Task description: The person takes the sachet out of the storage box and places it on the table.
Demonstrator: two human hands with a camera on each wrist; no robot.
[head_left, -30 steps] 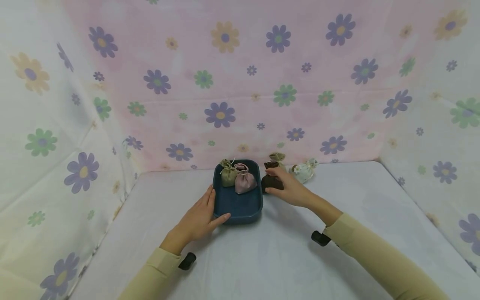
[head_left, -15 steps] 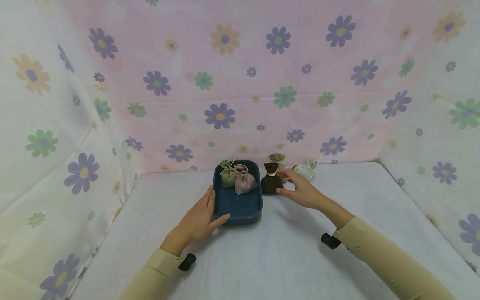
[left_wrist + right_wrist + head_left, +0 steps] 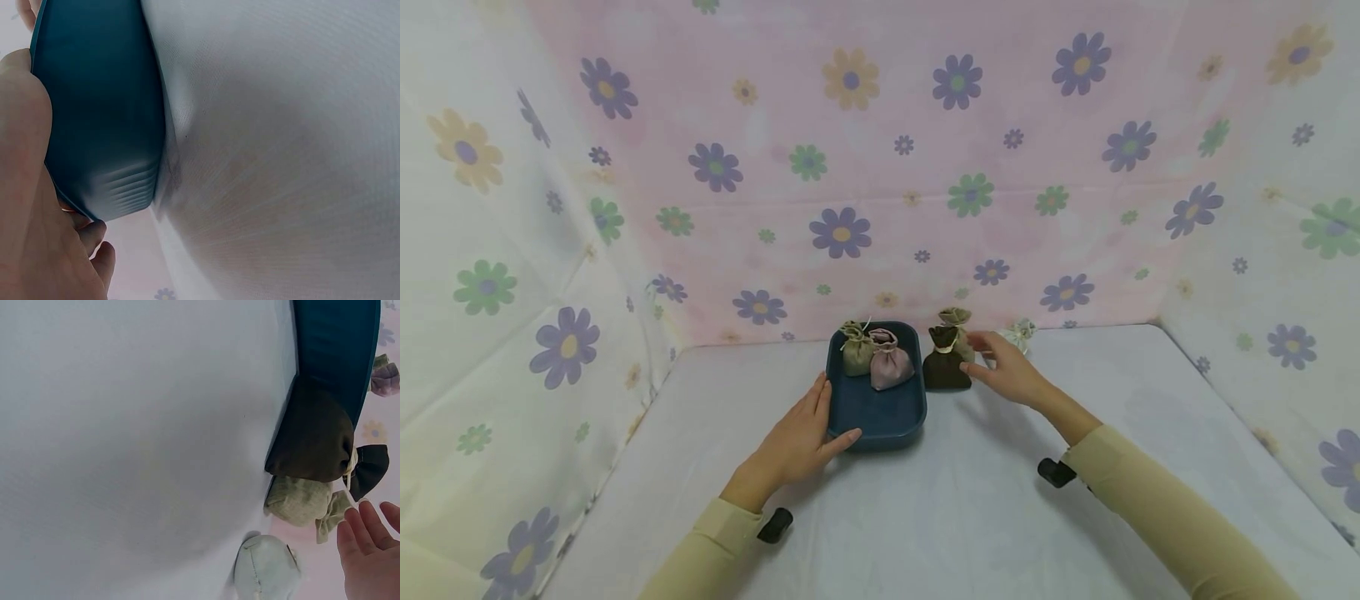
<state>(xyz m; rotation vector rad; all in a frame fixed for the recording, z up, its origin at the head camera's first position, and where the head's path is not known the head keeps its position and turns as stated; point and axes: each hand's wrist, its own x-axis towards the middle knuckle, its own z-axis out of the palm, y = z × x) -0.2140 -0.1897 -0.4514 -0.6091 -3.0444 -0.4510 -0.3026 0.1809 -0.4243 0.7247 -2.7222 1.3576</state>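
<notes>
A dark blue tray (image 3: 876, 417) stands on the white-covered table, with a green drawstring pouch (image 3: 856, 357) and a pink drawstring pouch (image 3: 891, 369) in its far half. My left hand (image 3: 793, 437) rests on its left side, fingers straight along the wall and thumb on the near rim. Just right of the tray a dark brown pouch (image 3: 946, 369) stands upright. Close beside that pouch is my right hand (image 3: 1007, 371), fingers spread and holding nothing. Behind the brown pouch is a beige-green pouch (image 3: 300, 501), partly hidden. A pale pouch (image 3: 265, 569) lies farther right, partly behind my right hand in the head view.
Flower-printed cloth walls (image 3: 895, 167) rise behind the table and at both sides. White cloth (image 3: 880, 533) covers the tabletop. Black wrist devices (image 3: 775, 525) sit under both sleeve cuffs.
My right hand has come off the brown pouch and moved right, then slightly back toward the pale pouch. The brown pouch stands uncovered. My left hand and the tray have stayed put.
</notes>
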